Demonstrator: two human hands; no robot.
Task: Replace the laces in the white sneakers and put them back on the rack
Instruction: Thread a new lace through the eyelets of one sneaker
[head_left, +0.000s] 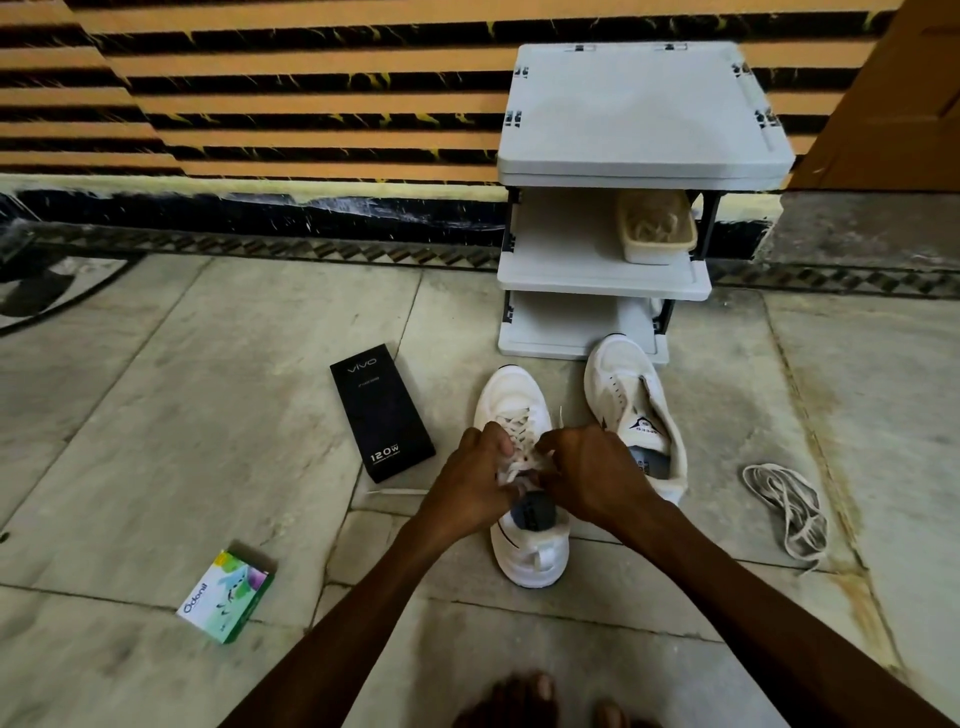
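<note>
Both grips are closed tight. The left hand (470, 478) and the right hand (592, 473) each have their fingers curled in and pinched on the white lace (519, 460) at the upper eyelets of one sneaker (527, 553). Their knuckles almost meet over the tongue, and both forearms reach forward and converge.

That sneaker stands on the floor (156, 415) in front of the rack (639, 114), toe towards it. A second sneaker (618, 374), unlaced, lies closer in, with its toe at the rack's bottom shelf, leaning so the insole shows. That makes two sneakers and one rack of three shelves.

One loose lace (789, 504) lies heaped on the floor, in front of the rack and off to its right. One basket (657, 228) sits on the rack's middle shelf. Two boxes lie left of the rack, a black box (382, 410) nearer and a green box (226, 597) farther out.
</note>
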